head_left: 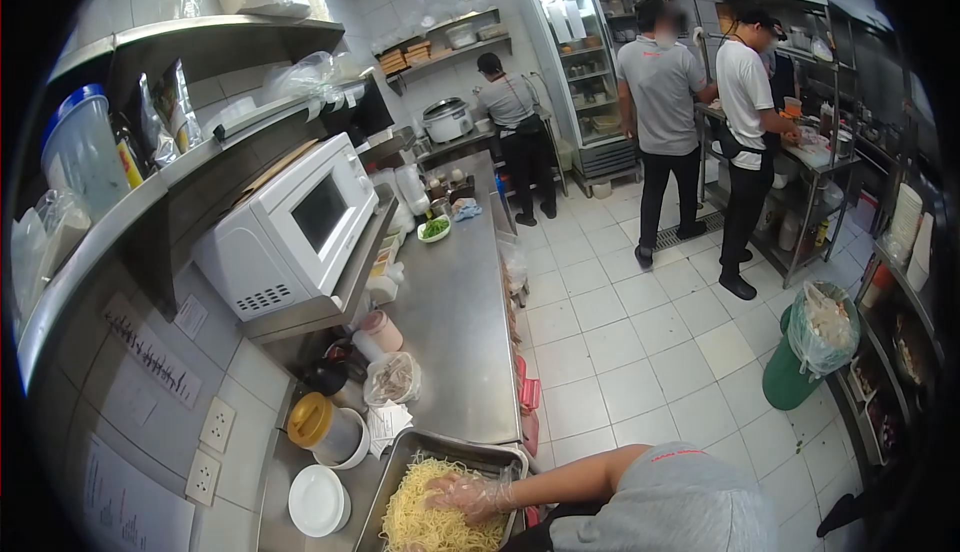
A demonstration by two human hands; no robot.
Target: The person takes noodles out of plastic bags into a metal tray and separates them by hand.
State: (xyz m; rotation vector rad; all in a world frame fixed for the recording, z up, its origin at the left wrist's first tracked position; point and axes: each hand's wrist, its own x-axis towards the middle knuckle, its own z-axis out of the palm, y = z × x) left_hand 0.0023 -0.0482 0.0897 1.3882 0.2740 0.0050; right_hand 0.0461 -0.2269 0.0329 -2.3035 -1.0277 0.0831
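My right hand (462,493), in a thin clear plastic glove, reaches from the right into a deep metal tray (487,451). Its fingers are pressed into a heap of yellow noodles (415,514), closed around some strands and partly buried. The grey sleeve (655,487) of that arm fills the bottom right. I do not see my left hand; the tray's near end is cut off by the frame's lower edge. Left of the tray stand white bowls (318,500) and a clear container with a yellow lid (325,422).
A steel counter (450,322) runs away from me, with a plastic-lined tub (393,377) and a plate of chopped greens (433,230). A microwave (300,227) sits on a shelf above. Several co-workers stand farther back. A green bin (795,377) is at right.
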